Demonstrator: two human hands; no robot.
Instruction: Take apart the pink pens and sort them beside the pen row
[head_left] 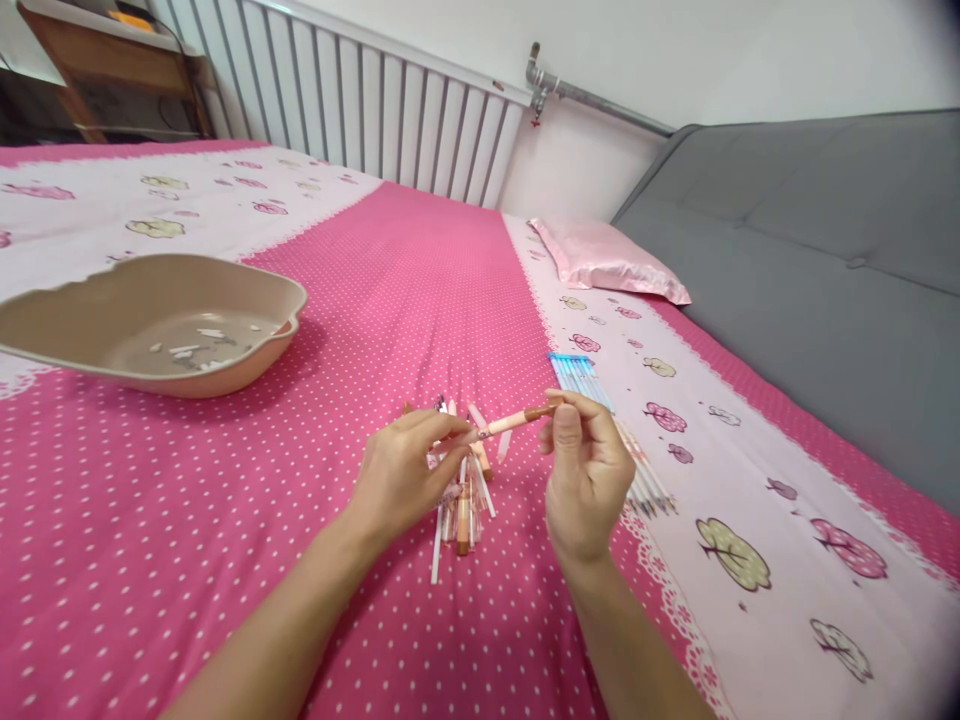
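Note:
My left hand (409, 470) and my right hand (589, 470) hold one peach-coloured pen (517, 420) between them, each pinching an end, just above the bed. The pen's right end is brown. Under my left hand lies a small pile of pen parts (465, 500), peach barrels and clear tubes. To the right of my right hand a row of white refills with blue ends (581, 375) lies on the sheet, partly hidden by the hand.
A beige heart-shaped basin (150, 325) with small white bits inside sits at the left on the pink dotted bedsheet (405, 290). A pink pillow (607, 260), a grey headboard (810, 260) and a white radiator (375, 110) border the bed.

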